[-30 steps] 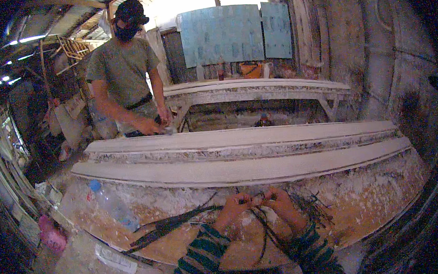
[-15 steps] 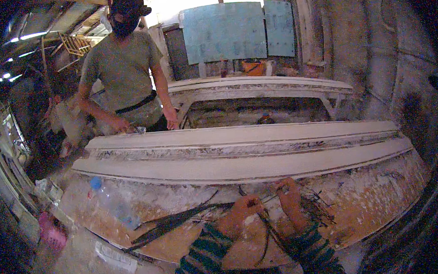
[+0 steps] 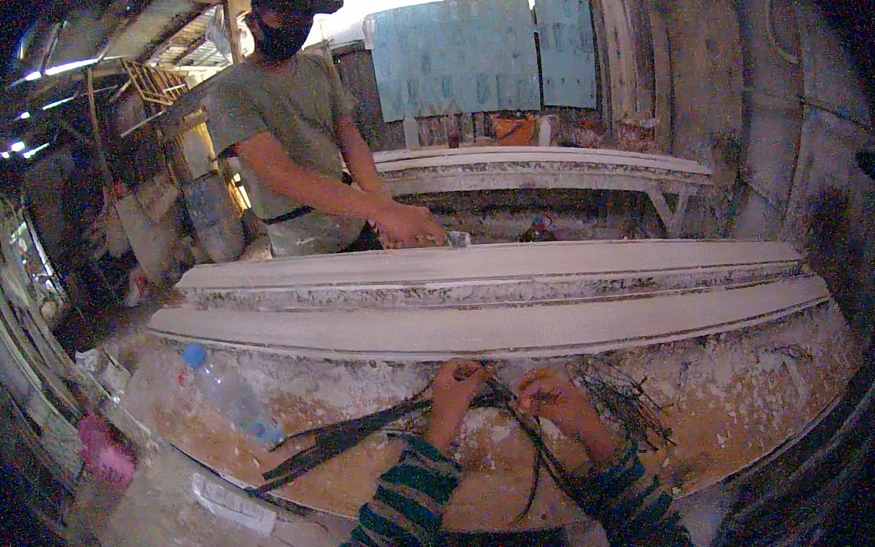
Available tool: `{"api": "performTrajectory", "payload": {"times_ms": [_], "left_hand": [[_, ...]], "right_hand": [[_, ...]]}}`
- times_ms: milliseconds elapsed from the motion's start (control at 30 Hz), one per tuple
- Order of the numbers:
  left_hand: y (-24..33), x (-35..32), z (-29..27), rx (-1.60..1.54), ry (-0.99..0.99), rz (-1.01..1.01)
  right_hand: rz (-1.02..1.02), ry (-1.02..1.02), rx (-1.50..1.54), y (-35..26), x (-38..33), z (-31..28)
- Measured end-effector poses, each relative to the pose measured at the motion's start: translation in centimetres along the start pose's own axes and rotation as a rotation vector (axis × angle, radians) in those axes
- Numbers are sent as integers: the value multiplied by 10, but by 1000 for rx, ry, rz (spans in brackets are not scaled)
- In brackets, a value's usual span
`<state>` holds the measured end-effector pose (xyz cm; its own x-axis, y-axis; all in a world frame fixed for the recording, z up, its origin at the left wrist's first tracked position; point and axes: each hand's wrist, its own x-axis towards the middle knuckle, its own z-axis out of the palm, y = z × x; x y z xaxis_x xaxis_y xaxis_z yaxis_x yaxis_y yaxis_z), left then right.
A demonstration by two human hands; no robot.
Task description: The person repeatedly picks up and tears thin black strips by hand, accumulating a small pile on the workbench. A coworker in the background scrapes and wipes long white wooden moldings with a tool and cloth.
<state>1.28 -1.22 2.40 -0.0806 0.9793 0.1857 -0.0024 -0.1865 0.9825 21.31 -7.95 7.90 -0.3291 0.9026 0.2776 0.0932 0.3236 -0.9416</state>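
Long dark strands (image 3: 343,442) lie in a bundle on the dusty brown worktop, reaching left from my hands. My left hand (image 3: 455,391) is closed in a pinch at the upper end of a dark strip (image 3: 505,392), close to the front edge of the nearer pale board (image 3: 481,327). My right hand (image 3: 557,398) is beside it to the right, its fingers curled together; whatever is between them is too small to make out. Loose ends (image 3: 536,478) hang down between my forearms. A tangle of thin dark strands (image 3: 626,407) rests just right of my right hand.
A clear plastic bottle (image 3: 230,397) with a blue cap lies at the left. Behind the near board is a second long pale board (image 3: 487,262). Across from me a masked person (image 3: 294,142) leans over its far side. A long white bench (image 3: 552,171) stands farther back.
My left hand has moved up and left, and my right hand slightly down and left. The person opposite has leaned in, bringing both hands together and rightward at the far board.
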Motion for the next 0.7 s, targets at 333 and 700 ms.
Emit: {"api": "performTrajectory", "payload": {"times_ms": [333, 700], "left_hand": [[13, -4, -5, -17, -155, 10], [12, -3, 0, 249, -272, 42]], "right_hand": [[-66, -309, 261, -7, -4, 2], [61, -147, 301, 15, -3, -13]]}}
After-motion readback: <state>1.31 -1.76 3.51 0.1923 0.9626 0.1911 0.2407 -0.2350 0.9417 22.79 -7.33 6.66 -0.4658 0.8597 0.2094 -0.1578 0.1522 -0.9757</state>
